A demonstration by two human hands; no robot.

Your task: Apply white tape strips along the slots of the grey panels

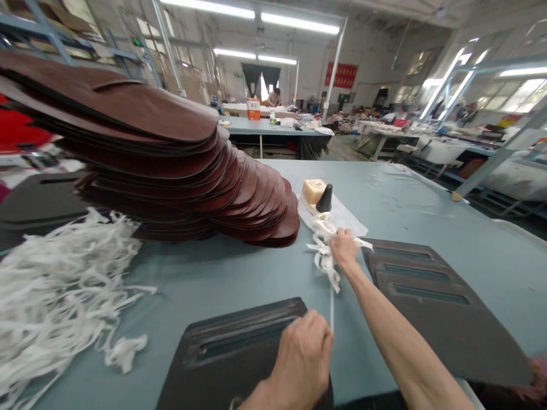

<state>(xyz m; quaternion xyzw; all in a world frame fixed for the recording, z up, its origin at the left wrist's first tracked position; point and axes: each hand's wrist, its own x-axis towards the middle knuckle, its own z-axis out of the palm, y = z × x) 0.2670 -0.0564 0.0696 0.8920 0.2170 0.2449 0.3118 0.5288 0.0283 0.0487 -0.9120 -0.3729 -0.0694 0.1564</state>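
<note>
My left hand (304, 354) is closed above a dark grey panel (239, 364) with a long slot near its far edge. A narrow white strip (332, 310) runs from its fingers toward the far side. Farther out, my right hand (343, 248) pinches into a small tangle of white strips (323, 250), and one strip end sticks out to its right. Just beyond the tangle, a cream-coloured block (313, 191) and a black cone (325, 199) stand on a white sheet (344, 217).
A tall leaning stack of brown oval pieces (239, 193) rises at left. In front of it lies a big heap of white strips (55, 296). More slotted dark panels (444, 319) lie at right on the blue-green table (205, 279). A person (274, 98) is at a far table.
</note>
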